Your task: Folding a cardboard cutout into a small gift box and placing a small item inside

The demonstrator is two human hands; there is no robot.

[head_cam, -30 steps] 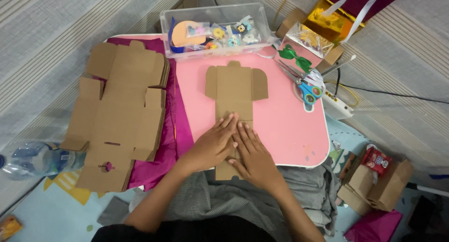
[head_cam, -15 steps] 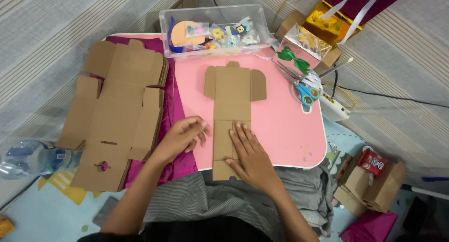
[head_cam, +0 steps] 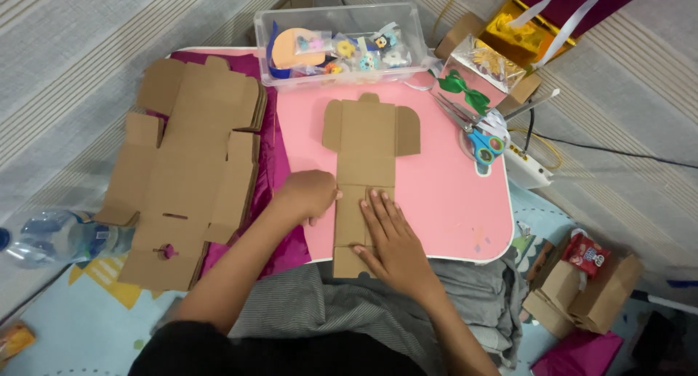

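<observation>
A flat brown cardboard box blank (head_cam: 366,147) lies lengthwise on the small pink table (head_cam: 443,187), its near end hanging over the front edge. My right hand (head_cam: 389,241) presses flat on the near part of the blank, fingers spread. My left hand (head_cam: 309,194) is curled at the blank's left edge, fingertips touching the side flap there; whether it grips the flap is hard to tell.
A stack of unfolded cardboard blanks (head_cam: 185,165) lies left on magenta cloth. A clear plastic bin (head_cam: 338,42) of small trinkets stands at the back. Blue-handled scissors (head_cam: 480,140), a gift box with a green bow (head_cam: 476,82), a water bottle (head_cam: 58,234) and small cardboard boxes (head_cam: 582,289) surround the table.
Both hands were pressing together on the blank's near end. My left hand has slid left to the blank's side edge, while my right hand stays flat on it.
</observation>
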